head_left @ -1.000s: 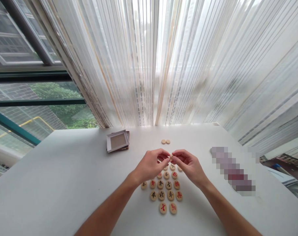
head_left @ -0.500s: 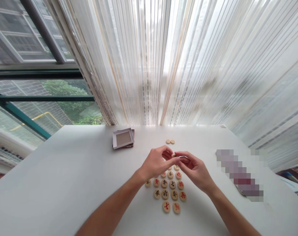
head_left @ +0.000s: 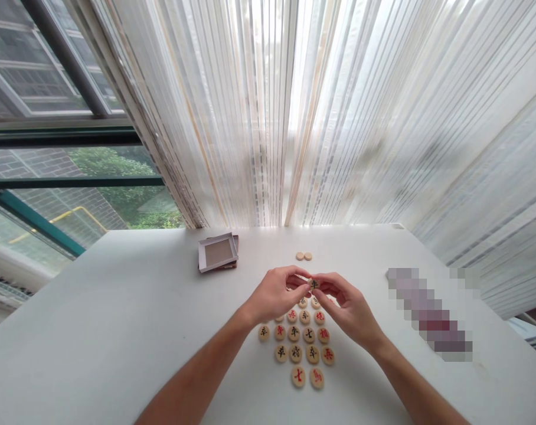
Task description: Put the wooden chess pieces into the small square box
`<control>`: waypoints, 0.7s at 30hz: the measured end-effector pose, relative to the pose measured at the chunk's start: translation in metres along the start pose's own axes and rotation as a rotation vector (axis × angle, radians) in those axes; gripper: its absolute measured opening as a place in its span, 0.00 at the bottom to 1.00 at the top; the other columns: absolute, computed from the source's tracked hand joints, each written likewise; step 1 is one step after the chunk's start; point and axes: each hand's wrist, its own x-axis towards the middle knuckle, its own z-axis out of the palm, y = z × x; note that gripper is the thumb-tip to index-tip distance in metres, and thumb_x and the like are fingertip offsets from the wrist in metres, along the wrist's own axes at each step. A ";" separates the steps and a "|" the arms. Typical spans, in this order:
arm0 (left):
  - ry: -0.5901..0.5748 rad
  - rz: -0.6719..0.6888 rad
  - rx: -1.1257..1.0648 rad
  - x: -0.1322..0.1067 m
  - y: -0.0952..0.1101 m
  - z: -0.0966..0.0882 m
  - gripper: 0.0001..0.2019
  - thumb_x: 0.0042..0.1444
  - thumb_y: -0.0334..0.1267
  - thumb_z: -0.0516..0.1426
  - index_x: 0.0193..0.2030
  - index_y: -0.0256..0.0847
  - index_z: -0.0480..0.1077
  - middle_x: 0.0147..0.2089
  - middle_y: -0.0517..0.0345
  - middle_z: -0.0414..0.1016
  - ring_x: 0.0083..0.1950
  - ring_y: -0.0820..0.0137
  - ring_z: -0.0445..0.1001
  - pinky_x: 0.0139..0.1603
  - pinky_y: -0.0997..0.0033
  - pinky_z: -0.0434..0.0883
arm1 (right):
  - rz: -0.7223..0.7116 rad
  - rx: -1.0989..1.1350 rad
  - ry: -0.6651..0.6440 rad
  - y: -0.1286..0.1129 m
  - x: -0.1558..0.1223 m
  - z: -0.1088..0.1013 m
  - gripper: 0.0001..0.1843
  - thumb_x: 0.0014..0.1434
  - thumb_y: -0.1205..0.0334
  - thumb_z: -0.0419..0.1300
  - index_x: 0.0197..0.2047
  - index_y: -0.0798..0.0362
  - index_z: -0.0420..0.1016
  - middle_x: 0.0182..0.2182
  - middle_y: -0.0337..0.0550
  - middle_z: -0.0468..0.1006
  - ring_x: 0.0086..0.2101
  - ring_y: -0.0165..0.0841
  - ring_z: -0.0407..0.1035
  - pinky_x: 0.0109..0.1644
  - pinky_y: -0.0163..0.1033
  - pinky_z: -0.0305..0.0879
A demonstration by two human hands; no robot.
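The left hand point(head_left: 273, 295) and right hand point(head_left: 351, 304) pinch a round tan wooden piece with black writing point(head_left: 314, 284). Maybe that's so its writing shows.

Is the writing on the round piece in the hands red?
No, the round piece between the left hand and right hand shows a black character.

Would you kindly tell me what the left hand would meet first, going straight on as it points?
First the round, pale wooden disc with a black character, which the left hand seems to touch; then probably the right hand, though depth is unclear.
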 end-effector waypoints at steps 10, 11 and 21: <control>0.031 0.069 0.126 -0.001 0.004 0.001 0.11 0.60 0.43 0.61 0.45 0.39 0.76 0.41 0.52 0.83 0.42 0.65 0.81 0.43 0.67 0.77 | 0.174 0.135 0.021 -0.006 0.006 -0.003 0.15 0.59 0.48 0.67 0.41 0.50 0.75 0.36 0.43 0.80 0.36 0.37 0.77 0.39 0.41 0.76; 0.036 0.075 0.140 -0.002 0.005 -0.001 0.12 0.60 0.44 0.61 0.45 0.39 0.76 0.41 0.52 0.82 0.42 0.65 0.81 0.43 0.67 0.77 | 0.184 0.130 0.025 -0.006 0.006 -0.005 0.15 0.59 0.48 0.67 0.40 0.51 0.74 0.34 0.42 0.80 0.35 0.36 0.77 0.37 0.39 0.75; 0.036 0.098 0.183 -0.006 0.016 -0.009 0.13 0.62 0.46 0.58 0.44 0.39 0.76 0.40 0.53 0.82 0.41 0.66 0.81 0.42 0.69 0.76 | 0.214 0.126 -0.044 0.002 0.012 -0.020 0.18 0.57 0.48 0.69 0.40 0.51 0.71 0.32 0.41 0.80 0.36 0.37 0.78 0.41 0.41 0.73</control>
